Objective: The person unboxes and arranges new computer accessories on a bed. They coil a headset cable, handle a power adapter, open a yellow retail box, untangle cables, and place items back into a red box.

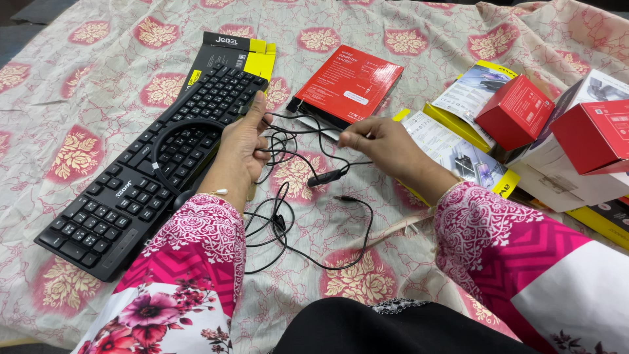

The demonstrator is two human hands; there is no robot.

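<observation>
Black cable [288, 141] runs between both hands' pinching fingers [347, 137].

I see my left hand [244, 145] at mid-frame, palm turned inward, thumb raised toward the top of the frame, fingers [261, 141] curled shut. My right hand [383, 145] sits just right of centre, knuckles up, thumb and forefinger pinched together at its left tip. Both forearms come up from the bottom edge in pink patterned sleeves, angling toward each other, hands apart.
</observation>
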